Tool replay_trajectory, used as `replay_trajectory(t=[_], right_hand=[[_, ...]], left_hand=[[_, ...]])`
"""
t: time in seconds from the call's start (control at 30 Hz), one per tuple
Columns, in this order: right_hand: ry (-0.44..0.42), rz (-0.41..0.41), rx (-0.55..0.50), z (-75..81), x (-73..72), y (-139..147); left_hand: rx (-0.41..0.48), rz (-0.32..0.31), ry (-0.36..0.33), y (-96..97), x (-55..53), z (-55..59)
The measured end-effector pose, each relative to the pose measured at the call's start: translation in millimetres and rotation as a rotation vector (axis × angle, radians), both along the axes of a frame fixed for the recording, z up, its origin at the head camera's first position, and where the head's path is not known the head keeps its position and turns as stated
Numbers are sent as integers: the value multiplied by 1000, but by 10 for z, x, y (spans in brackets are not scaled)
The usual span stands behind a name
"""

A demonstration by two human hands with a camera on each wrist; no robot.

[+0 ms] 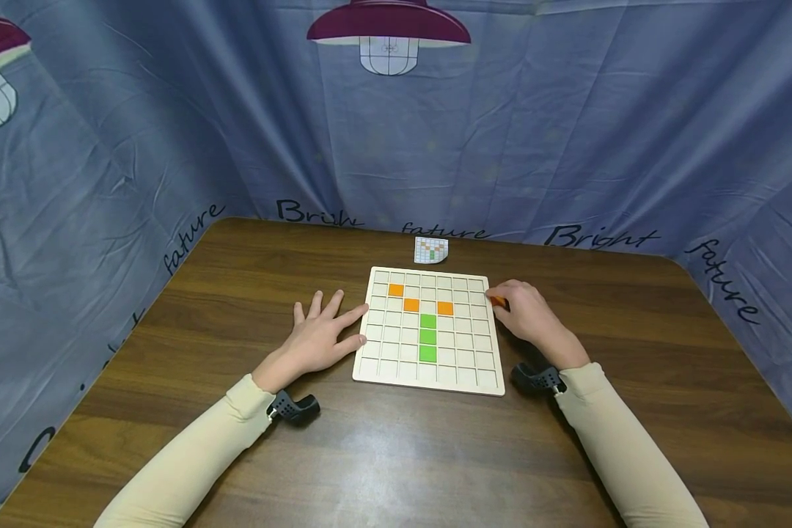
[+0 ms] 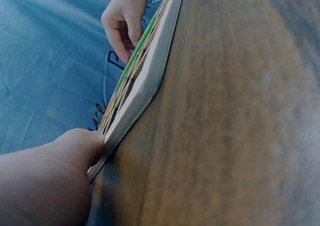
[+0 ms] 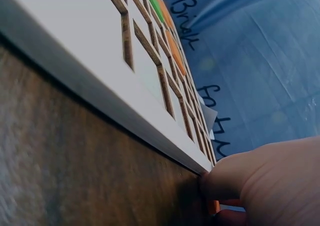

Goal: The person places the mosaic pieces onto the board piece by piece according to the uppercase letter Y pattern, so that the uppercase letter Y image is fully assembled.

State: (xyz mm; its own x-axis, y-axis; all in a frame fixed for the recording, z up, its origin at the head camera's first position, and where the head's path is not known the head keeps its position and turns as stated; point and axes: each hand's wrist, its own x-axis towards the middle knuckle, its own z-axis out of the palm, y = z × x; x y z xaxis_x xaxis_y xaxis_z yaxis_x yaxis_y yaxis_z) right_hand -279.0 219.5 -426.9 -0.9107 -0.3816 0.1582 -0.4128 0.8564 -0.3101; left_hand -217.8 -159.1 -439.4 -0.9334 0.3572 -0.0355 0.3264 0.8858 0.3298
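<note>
A pale square grid board lies on the table. Set in its cells are three orange tiles and three green tiles, the green ones in a column. My left hand rests at the board's left edge, fingers spread, with thumb and index fingertip right at the rim. Beside the upper right corner, my right hand has its fingers curled round an orange tile, mostly hidden by the fingers. In the right wrist view that hand sits low, close against the board's side.
Behind the board lies a small paper card printed with a grid and coloured squares. The brown wooden table runs back to a blue curtain with lettering. A black camera band sits on each wrist.
</note>
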Motion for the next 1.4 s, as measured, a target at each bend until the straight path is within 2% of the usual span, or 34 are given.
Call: replay_trajectory(t=[0.57, 1.4], right_hand=[[-25, -34, 16, 20, 9, 5], [-19, -18, 8, 7, 8, 17]], left_hand=[[-12, 0, -2, 0, -9, 3], [-4, -4, 2, -1, -9, -2]])
